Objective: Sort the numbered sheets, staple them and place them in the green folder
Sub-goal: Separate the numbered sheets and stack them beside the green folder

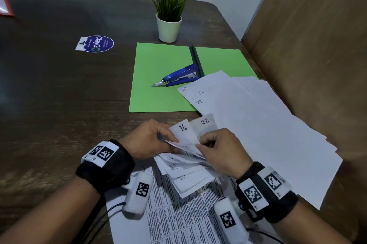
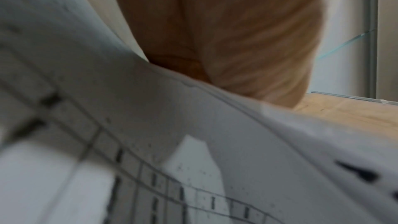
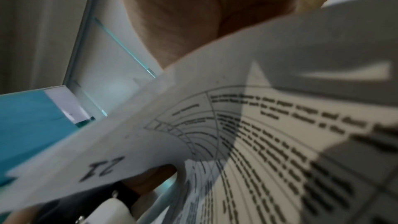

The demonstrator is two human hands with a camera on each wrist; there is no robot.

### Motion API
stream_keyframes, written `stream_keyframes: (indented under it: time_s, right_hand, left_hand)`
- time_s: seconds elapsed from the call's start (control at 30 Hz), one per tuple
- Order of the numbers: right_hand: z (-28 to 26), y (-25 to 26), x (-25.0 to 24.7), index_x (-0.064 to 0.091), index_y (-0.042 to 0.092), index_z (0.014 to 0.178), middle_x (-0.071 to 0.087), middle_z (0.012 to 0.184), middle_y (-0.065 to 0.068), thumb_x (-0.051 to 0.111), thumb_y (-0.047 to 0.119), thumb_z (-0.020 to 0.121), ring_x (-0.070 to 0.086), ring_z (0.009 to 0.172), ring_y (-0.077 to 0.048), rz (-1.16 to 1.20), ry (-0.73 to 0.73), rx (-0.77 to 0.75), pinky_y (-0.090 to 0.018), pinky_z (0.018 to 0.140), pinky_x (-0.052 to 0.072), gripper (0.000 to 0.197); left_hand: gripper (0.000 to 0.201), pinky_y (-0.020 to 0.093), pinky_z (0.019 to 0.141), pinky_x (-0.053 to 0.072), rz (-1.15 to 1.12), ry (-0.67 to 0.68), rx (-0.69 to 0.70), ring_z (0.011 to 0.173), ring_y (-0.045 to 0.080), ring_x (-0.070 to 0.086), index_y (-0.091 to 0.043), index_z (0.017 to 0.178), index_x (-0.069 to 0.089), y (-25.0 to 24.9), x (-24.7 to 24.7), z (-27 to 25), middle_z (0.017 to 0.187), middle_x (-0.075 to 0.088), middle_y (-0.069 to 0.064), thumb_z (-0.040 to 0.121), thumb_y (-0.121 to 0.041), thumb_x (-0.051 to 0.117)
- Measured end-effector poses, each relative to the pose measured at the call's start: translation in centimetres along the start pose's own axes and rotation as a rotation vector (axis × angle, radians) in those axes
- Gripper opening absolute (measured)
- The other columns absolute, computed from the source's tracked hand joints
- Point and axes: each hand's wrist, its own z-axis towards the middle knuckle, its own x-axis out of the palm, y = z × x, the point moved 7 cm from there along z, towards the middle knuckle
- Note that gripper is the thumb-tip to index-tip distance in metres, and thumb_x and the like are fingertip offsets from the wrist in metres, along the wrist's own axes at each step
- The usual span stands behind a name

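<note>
Both hands hold a fanned bundle of numbered sheets (image 1: 185, 156) just above the table's near edge. My left hand (image 1: 151, 138) grips the bundle's left side, and its corners marked 16 (image 1: 182, 128) and 22 (image 1: 205, 121) stick up. My right hand (image 1: 222, 150) pinches the sheets from the right. A sheet marked 21 (image 3: 107, 168) shows in the right wrist view. The left wrist view shows only blurred printed paper (image 2: 193, 142) and my palm. More white sheets (image 1: 248, 120) lie spread at the right. The open green folder (image 1: 158, 76) lies beyond, with the blue stapler (image 1: 178, 77) on it.
A potted plant (image 1: 169, 17) stands behind the folder. A wooden partition (image 1: 307, 45) rises along the table's right side. A round sticker (image 1: 97, 44) is on the dark table, and a red-edged item (image 1: 5, 3) lies at the far left.
</note>
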Motion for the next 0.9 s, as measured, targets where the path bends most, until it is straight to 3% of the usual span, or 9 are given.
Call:
stream_keyframes:
  time_s: [0.07, 0.2, 0.33, 0.43, 0.57, 0.73, 0.8, 0.87, 0.9]
  right_hand:
    - [-0.2, 0.7, -0.3, 0.062, 0.027, 0.059, 0.063, 0.066, 0.009, 0.074, 0.031, 0.085, 0.061, 0.066, -0.013, -0.046, -0.070, -0.043, -0.029, 0.065, 0.049, 0.029]
    - [-1.1, 1.6, -1.4, 0.057, 0.027, 0.065, 0.056, 0.074, 0.011, 0.070, 0.026, 0.088, 0.054, 0.068, -0.012, -0.086, -0.213, -0.130, -0.030, 0.065, 0.042, 0.026]
    - [-1.3, 0.6, -4.3, 0.060, 0.021, 0.067, 0.056, 0.072, 0.007, 0.068, 0.020, 0.090, 0.055, 0.065, -0.012, 0.000, -0.348, -0.138, -0.034, 0.065, 0.047, 0.025]
    - [-1.5, -0.1, -7.0, 0.064, 0.021, 0.070, 0.058, 0.071, 0.008, 0.069, 0.022, 0.091, 0.054, 0.065, -0.006, 0.080, -0.450, -0.150, -0.031, 0.065, 0.046, 0.021]
    - [-1.4, -2.3, -6.7, 0.064, 0.015, 0.067, 0.057, 0.069, 0.005, 0.073, 0.036, 0.086, 0.054, 0.064, -0.017, -0.067, -0.171, -0.021, -0.036, 0.063, 0.046, 0.030]
    - [-2.4, -4.5, -7.2, 0.067, 0.024, 0.079, 0.058, 0.113, 0.011, 0.068, 0.022, 0.091, 0.055, 0.104, -0.008, -0.024, -0.317, -0.040, -0.028, 0.080, 0.045, 0.012]
    - [-2.1, -5.0, -6.1, 0.059, 0.020, 0.077, 0.061, 0.095, 0.012, 0.062, 0.017, 0.096, 0.057, 0.088, -0.005, 0.104, -0.263, -0.057, -0.031, 0.075, 0.048, 0.019]
    - [-1.9, -4.4, -5.3, 0.050, 0.017, 0.076, 0.050, 0.069, 0.011, 0.056, 0.015, 0.099, 0.046, 0.063, -0.005, 0.175, -0.203, -0.094, -0.030, 0.063, 0.040, 0.024]
    - [-1.8, -4.0, -4.9, 0.048, 0.017, 0.077, 0.045, 0.064, 0.011, 0.053, 0.015, 0.101, 0.040, 0.058, -0.005, 0.198, -0.169, -0.112, -0.029, 0.059, 0.036, 0.024]
  left_hand:
    - [0.014, 0.043, 0.083, 0.062, 0.018, 0.016, -0.008, 0.089, 0.018, 0.075, -0.029, 0.086, 0.084, 0.0, 0.0, -0.1, 0.089, 0.079, -0.009, 0.076, -0.019, 0.087]
    - [0.012, 0.047, 0.084, 0.061, 0.043, 0.037, -0.040, 0.090, 0.020, 0.075, -0.030, 0.088, 0.083, 0.3, -0.1, -0.1, 0.090, 0.079, -0.008, 0.077, -0.025, 0.086]
    - [0.008, 0.043, 0.084, 0.061, 0.068, 0.045, -0.059, 0.085, 0.012, 0.074, -0.037, 0.079, 0.082, 0.4, 0.0, -0.1, 0.087, 0.078, -0.011, 0.076, -0.031, 0.087]
    - [0.007, 0.040, 0.083, 0.061, 0.077, 0.041, -0.076, 0.081, 0.010, 0.074, -0.034, 0.080, 0.082, 0.3, 0.0, -0.1, 0.084, 0.078, -0.012, 0.076, -0.029, 0.087]
    - [0.006, 0.040, 0.082, 0.060, 0.089, 0.044, -0.073, 0.078, 0.010, 0.073, -0.028, 0.081, 0.083, 0.2, 0.1, -0.2, 0.082, 0.078, -0.010, 0.077, -0.030, 0.086]
    - [0.007, 0.043, 0.082, 0.060, 0.121, 0.043, -0.075, 0.086, 0.018, 0.074, -0.029, 0.081, 0.082, 0.3, 0.0, 0.0, 0.084, 0.078, -0.008, 0.076, -0.033, 0.086]
    - [0.006, 0.042, 0.082, 0.059, 0.114, 0.043, -0.062, 0.084, 0.017, 0.074, -0.033, 0.078, 0.082, 0.1, -0.1, 0.0, 0.084, 0.078, -0.009, 0.076, -0.032, 0.087]
    - [0.008, 0.041, 0.084, 0.059, 0.100, 0.038, -0.029, 0.087, 0.016, 0.073, -0.031, 0.079, 0.082, -0.3, -0.1, 0.2, 0.086, 0.077, -0.009, 0.074, -0.029, 0.088]
    - [0.010, 0.041, 0.084, 0.058, 0.099, 0.034, -0.017, 0.087, 0.015, 0.073, -0.029, 0.080, 0.082, -0.4, -0.2, 0.4, 0.087, 0.077, -0.009, 0.073, -0.028, 0.089]
